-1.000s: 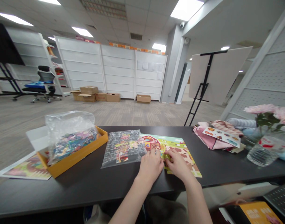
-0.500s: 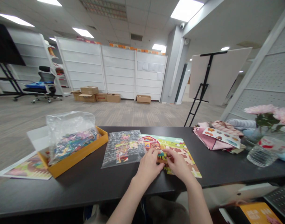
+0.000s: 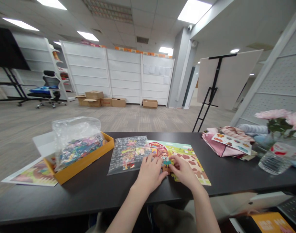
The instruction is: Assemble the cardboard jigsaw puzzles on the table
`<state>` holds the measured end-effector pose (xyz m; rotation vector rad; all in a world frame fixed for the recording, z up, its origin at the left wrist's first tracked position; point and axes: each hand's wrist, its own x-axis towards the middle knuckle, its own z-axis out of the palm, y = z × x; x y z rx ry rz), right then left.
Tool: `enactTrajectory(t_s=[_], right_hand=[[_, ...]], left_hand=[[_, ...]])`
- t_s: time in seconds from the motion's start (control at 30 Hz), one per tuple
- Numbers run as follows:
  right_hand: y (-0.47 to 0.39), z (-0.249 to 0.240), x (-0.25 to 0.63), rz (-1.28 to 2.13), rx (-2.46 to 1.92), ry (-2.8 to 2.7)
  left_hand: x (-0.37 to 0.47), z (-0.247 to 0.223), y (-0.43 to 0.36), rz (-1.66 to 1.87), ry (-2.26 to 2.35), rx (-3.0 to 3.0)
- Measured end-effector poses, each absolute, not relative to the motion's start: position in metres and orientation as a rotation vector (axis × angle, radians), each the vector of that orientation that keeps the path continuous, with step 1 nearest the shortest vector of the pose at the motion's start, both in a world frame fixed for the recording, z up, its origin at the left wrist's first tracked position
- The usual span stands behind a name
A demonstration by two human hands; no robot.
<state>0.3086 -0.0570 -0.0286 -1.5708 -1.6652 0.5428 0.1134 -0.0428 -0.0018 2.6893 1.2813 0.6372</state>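
A farm jigsaw puzzle with a red barn and a brown-spotted cow lies partly assembled on the dark table. My left hand rests at its left edge, fingers stretched out flat and thumb apart. From the right, my right hand has its thumb and fingertips closed at a small puzzle piece in teal and brown; its outline is partly covered by the fingers. Left of the puzzle, a clear plastic bag lies flat with several loose pieces on it.
A yellow box holds a plastic bag of pieces at the left, beside a printed picture sheet. At the right are folded cloths, a sticker sheet, a clear water bottle and pink flowers.
My left hand has shifted slightly left, and my right thumb and fingers have drawn back a little, so more of the middle of the puzzle shows. The view has turned slightly left.
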Motion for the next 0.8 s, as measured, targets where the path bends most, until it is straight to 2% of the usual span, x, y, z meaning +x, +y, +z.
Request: enactTrajectory(t_s=[0.27,0.6,0.8], right_hand=[[-0.050,-0.041,0.320,0.507,-1.669,-1.640],[-0.057,-0.033,0.335,0.443,-1.719,-1.577],[-0.051,-0.023,0.321,0.364,-1.602,-1.555]], left_hand=[[0.093,0.000,-0.043,0.497,1.396,2.715],[0.078,0.011,-0.040,0.448,1.561,2.657],[0.095,0.009,-0.038,0.566,1.521,2.677]])
